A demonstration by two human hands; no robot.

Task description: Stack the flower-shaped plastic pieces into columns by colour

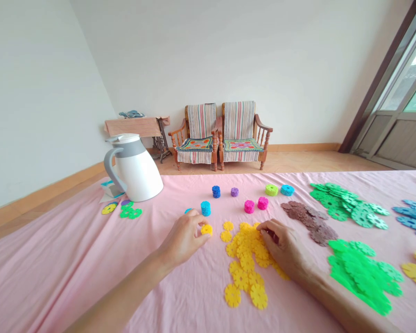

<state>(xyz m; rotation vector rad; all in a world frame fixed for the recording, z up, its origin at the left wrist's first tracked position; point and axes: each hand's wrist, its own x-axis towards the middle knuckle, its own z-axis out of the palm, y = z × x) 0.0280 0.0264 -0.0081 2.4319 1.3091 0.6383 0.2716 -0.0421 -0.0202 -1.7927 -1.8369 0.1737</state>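
Pinching a yellow plastic disc stack point(206, 229) in the left hand point(183, 238), on a pink sheet point(72, 273). Resting the curled right hand point(284, 245) on a loose yellow pile point(246, 263).

A room in a home, seen from where I work: two wooden armchairs point(201, 138) with striped covers stand by a treadle sewing table point(135, 127) on a wooden floor point(298, 162), near a glass door point(398, 106), and a white jug point(133, 169) sits on a pink sheet point(55, 273).
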